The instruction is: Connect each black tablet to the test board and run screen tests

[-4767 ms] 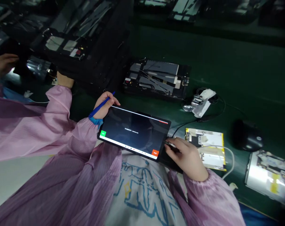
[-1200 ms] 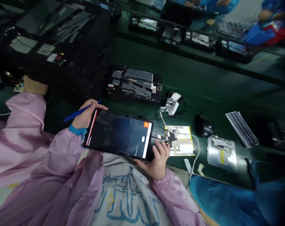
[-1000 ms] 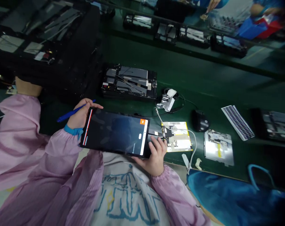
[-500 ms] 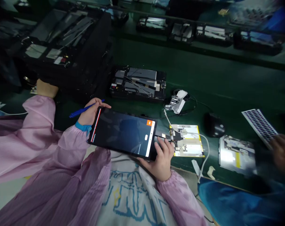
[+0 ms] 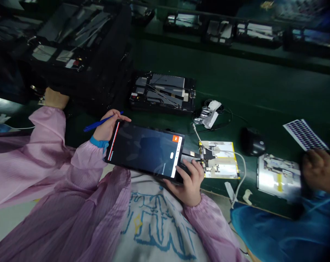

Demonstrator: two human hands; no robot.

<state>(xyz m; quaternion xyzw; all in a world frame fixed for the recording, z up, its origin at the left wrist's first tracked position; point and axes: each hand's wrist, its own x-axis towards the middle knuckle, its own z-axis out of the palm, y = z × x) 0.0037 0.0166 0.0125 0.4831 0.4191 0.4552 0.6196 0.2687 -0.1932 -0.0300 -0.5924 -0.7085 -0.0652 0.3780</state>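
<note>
A tablet screen (image 5: pixel 143 149) lies tilted across my lap at the table's edge, lit dark with a white strip and an orange square at its right end. My left hand (image 5: pixel 106 127) grips its left end and also has a blue pen (image 5: pixel 99 123) between the fingers. At the other end, my right hand (image 5: pixel 189 182) holds the right edge, thumb below and fingers on the rim. Just right of that hand lies a battery pack with a circuit board (image 5: pixel 222 160), and a dark ribbon seems to run from it to the screen. A white cable (image 5: pixel 242 163) crosses the pack.
Behind the screen sits a stack of black trays with tablet parts (image 5: pixel 162 92); a taller stack (image 5: pixel 99 72) stands left. A black mouse-like object (image 5: pixel 252 141), a silver tablet chassis (image 5: pixel 278 176) and a label sheet (image 5: pixel 303 134) lie right, by a co-worker's hand (image 5: pixel 321 169). Another pink sleeve (image 5: pixel 48 127) reaches in left.
The view has shifted slightly, so most things sit a little further right. My grip on the screen and pen looks the same. The co-worker's hand at right has moved a little inward.
</note>
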